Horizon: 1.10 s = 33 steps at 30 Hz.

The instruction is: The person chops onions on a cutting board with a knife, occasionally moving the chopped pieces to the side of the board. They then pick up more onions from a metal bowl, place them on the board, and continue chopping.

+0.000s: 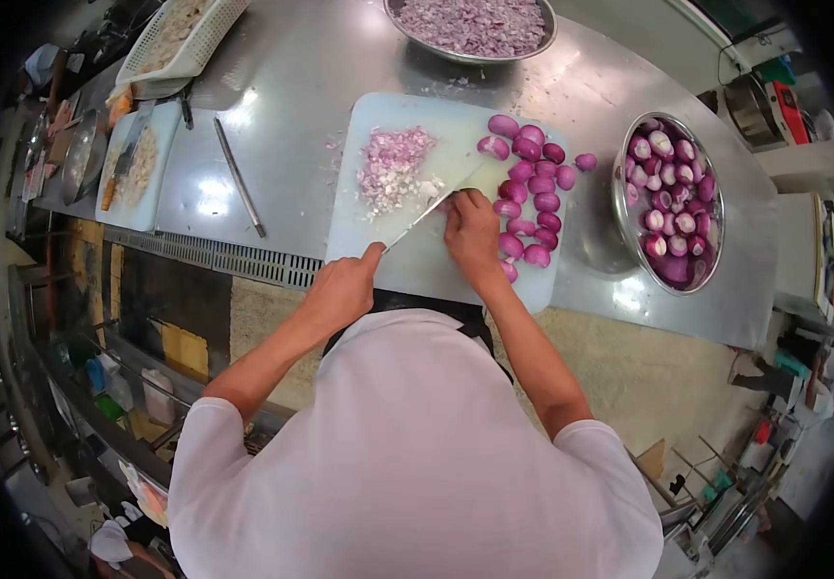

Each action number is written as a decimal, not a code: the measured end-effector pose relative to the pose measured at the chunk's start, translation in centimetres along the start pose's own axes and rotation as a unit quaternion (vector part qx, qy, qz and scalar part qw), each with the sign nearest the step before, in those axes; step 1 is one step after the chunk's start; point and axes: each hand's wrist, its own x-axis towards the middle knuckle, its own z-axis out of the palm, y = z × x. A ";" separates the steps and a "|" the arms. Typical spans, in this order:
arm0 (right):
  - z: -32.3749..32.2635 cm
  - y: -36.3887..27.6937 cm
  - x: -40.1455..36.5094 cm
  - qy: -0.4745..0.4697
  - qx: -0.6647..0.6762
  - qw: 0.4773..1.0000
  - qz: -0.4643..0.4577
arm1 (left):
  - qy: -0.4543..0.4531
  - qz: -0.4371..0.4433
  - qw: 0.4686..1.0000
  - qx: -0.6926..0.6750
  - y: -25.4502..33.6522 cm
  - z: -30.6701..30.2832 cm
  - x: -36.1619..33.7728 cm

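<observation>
My left hand (343,289) is closed round the handle of a kitchen knife (415,223), whose blade slants up and right across the white cutting board (359,236). Beside the blade, my right hand (473,232) has its fingers bent down on a piece of red onion, mostly hidden under them. Left of the blade lies a pile of chopped red onion (393,164), whiter at its lower end. To the right of my right hand, peeled red onion pieces (545,202) sit in rows on the board; one lies off its right edge.
A metal bowl (620,207) of peeled red onions stands right. Another bowl (480,60) with chopped onion is at the back. Left are a sharpening rod (239,178), a second board (168,145) with a knife and chopped food, and a white basket (200,56).
</observation>
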 end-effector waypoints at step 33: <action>0.2 -0.5 1.0 0.007 0.082 0.996 0.043 | 0.026 -0.023 0.999 -0.006 -1.1 0.4 -0.1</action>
